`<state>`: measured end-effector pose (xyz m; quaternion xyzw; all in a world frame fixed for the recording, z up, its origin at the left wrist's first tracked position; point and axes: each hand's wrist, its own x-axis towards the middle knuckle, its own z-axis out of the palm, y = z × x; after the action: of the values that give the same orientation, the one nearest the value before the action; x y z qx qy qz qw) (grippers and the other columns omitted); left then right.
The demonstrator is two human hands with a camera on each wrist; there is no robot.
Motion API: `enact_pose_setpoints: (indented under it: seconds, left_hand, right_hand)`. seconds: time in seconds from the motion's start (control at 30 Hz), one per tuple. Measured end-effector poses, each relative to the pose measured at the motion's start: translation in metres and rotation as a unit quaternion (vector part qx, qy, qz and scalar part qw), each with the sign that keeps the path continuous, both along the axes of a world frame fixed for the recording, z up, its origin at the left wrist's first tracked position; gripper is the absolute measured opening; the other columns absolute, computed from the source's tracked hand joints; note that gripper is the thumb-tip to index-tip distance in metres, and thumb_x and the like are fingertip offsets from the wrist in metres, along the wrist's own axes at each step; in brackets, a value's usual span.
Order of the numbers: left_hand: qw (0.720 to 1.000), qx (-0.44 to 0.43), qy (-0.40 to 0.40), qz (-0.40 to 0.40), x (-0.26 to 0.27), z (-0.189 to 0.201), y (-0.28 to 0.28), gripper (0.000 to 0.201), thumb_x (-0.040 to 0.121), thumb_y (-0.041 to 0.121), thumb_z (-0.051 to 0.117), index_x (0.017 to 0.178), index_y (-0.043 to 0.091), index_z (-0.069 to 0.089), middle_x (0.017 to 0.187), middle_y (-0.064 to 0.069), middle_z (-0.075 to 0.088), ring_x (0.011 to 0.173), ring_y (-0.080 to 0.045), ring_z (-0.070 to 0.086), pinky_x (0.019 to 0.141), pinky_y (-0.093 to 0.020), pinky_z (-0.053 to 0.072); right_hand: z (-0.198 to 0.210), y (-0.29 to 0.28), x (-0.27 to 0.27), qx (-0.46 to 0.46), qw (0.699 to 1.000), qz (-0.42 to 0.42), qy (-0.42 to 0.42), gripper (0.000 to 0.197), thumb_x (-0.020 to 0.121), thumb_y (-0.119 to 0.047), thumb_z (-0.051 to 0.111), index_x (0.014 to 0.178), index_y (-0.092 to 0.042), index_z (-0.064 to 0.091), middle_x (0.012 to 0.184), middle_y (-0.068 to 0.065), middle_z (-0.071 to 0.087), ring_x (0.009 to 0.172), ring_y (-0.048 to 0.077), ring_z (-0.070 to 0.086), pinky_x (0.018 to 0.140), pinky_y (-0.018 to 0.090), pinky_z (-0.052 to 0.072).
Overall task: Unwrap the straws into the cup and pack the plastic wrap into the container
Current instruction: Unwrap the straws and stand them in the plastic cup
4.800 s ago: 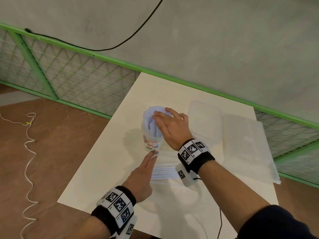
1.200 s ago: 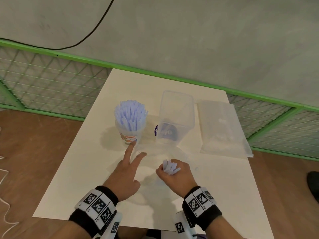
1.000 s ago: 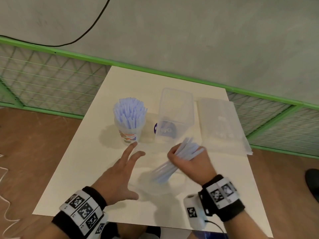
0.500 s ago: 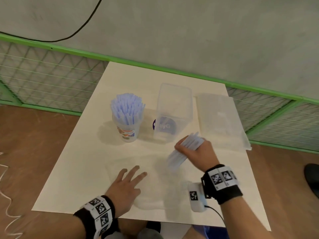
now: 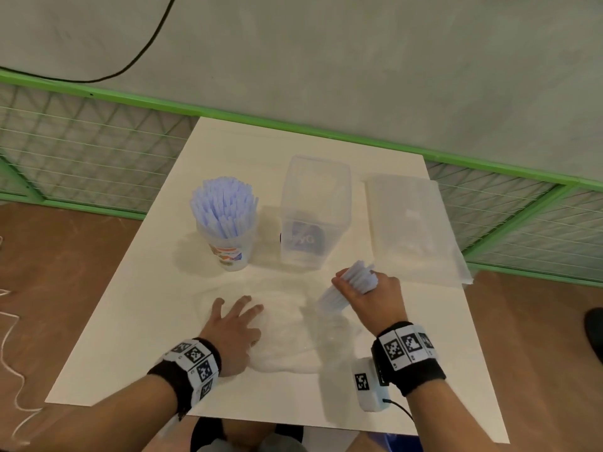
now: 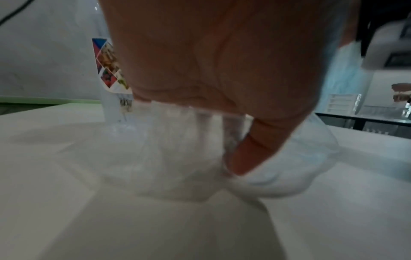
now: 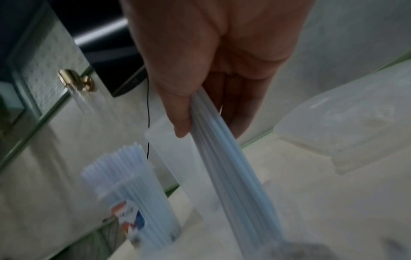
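Observation:
My right hand (image 5: pixel 367 290) grips a bundle of pale blue straws (image 5: pixel 350 285) (image 7: pixel 227 158), tilted, its lower end still inside the clear plastic wrap (image 5: pixel 287 334). My left hand (image 5: pixel 236 321) lies flat with spread fingers on that wrap (image 6: pixel 177 158) and pins it to the table. A clear cup (image 5: pixel 228 246) with a coloured label (image 7: pixel 129 216) stands at the back left, packed with upright blue straws (image 5: pixel 223 203). To its right stands the tall clear container (image 5: pixel 313 213), with nothing but its label showing inside.
A flat stack of clear plastic (image 5: pixel 411 230) lies at the back right of the white table (image 5: pixel 130 321). A green wire fence (image 5: pixel 81 141) runs behind the table. A white cord (image 5: pixel 13 353) lies on the brown floor at left.
My right hand has lifted the straw bundle up and right, drawing it out of the wrap. My left hand has slid back from the cup and flattened onto the wrap.

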<state>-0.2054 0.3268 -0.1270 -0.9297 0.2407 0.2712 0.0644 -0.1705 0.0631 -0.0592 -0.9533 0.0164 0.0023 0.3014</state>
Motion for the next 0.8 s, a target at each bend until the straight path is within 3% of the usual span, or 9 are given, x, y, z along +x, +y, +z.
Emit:
enact_pose_setpoints:
  seconds: [0.07,0.13,0.27,0.37,0.4,0.5,0.53,0.7,0.8]
  left_hand:
    - [0.998,-0.042,0.017,0.032,-0.001,0.01,0.004,0.041,0.084,0.049,0.047,0.124,0.039,0.05,0.161,0.007,-0.006,0.147,-0.025,-0.009,0.114,-0.054,0.003]
    - [0.985,-0.15,-0.003,0.082,-0.004,0.026,0.014,0.053,0.076,0.064,0.047,0.126,0.046,0.047,0.159,0.01,0.0,0.146,-0.022,0.002,0.113,-0.047,0.009]
    - [0.914,-0.338,-0.159,0.158,-0.001,0.07,0.043,0.056,0.073,0.068,0.051,0.125,0.047,0.052,0.143,0.014,0.029,0.123,-0.009,0.033,0.096,-0.038,0.027]
    - [0.872,-0.34,-0.283,0.209,0.017,0.098,0.062,0.067,0.071,0.069,0.051,0.131,0.04,0.051,0.142,0.007,0.031,0.118,-0.011,0.036,0.093,-0.037,0.024]
    - [0.865,-0.331,-0.307,0.218,0.024,0.104,0.066,0.071,0.07,0.071,0.051,0.134,0.039,0.049,0.144,0.005,0.03,0.122,-0.015,0.036,0.093,-0.039,0.024]
    - [0.872,-0.301,-0.322,0.213,0.051,0.107,0.076,0.084,0.067,0.083,0.045,0.141,0.043,0.04,0.155,-0.001,0.02,0.139,-0.023,0.025,0.103,-0.051,0.025]
    - [0.878,-0.291,-0.323,0.199,0.061,0.106,0.079,0.086,0.067,0.086,0.042,0.142,0.046,0.037,0.158,-0.002,0.016,0.142,-0.024,0.022,0.105,-0.052,0.024]
    - [0.907,-0.267,-0.303,0.116,0.114,0.097,0.091,0.076,0.071,0.08,0.044,0.142,0.054,0.031,0.162,0.0,0.003,0.146,-0.024,0.015,0.108,-0.05,0.021]
    - [0.921,-0.283,-0.259,0.069,0.142,0.093,0.097,0.063,0.078,0.08,0.037,0.138,0.062,0.027,0.162,0.005,-0.001,0.147,-0.021,0.013,0.11,-0.05,0.021]
  right_hand:
    - [-0.012,0.0,0.001,-0.015,0.999,0.015,0.028,0.026,0.089,-0.044,0.067,0.088,-0.02,0.078,0.081,0.005,0.074,0.077,0.02,0.069,0.074,0.036,0.05]
    - [-0.015,-0.003,0.003,-0.018,0.999,0.022,0.015,0.028,0.09,-0.044,0.066,0.089,-0.019,0.078,0.08,0.005,0.074,0.077,0.021,0.069,0.073,0.038,0.05]
    - [0.001,-0.014,0.011,0.009,0.998,0.042,-0.053,0.02,0.089,-0.04,0.068,0.092,-0.022,0.078,0.076,0.0,0.074,0.071,0.017,0.07,0.068,0.03,0.05]
    - [0.035,-0.014,0.016,0.033,0.988,0.065,-0.136,0.02,0.088,-0.043,0.068,0.09,-0.025,0.077,0.07,-0.007,0.072,0.07,0.005,0.065,0.063,0.014,0.045]
    - [0.048,-0.012,0.017,0.041,0.983,0.074,-0.162,0.019,0.088,-0.042,0.068,0.088,-0.025,0.077,0.069,-0.007,0.073,0.074,0.004,0.064,0.061,0.016,0.047]
    - [0.087,0.001,0.022,0.076,0.971,0.09,-0.207,0.005,0.086,-0.031,0.074,0.084,-0.028,0.077,0.071,-0.005,0.074,0.069,0.006,0.067,0.06,0.039,0.055]
    - [0.099,0.007,0.024,0.107,0.969,0.095,-0.204,0.004,0.085,-0.03,0.074,0.083,-0.03,0.077,0.074,-0.007,0.075,0.068,0.004,0.068,0.062,0.039,0.057]
    - [0.134,0.044,0.04,0.307,0.936,0.132,-0.111,0.003,0.084,-0.016,0.077,0.084,-0.015,0.079,0.082,-0.006,0.077,0.081,0.005,0.072,0.069,0.02,0.054]
    - [0.133,0.071,0.054,0.342,0.922,0.164,-0.074,0.005,0.084,-0.011,0.075,0.086,-0.008,0.078,0.087,0.0,0.077,0.086,0.011,0.072,0.073,0.021,0.055]
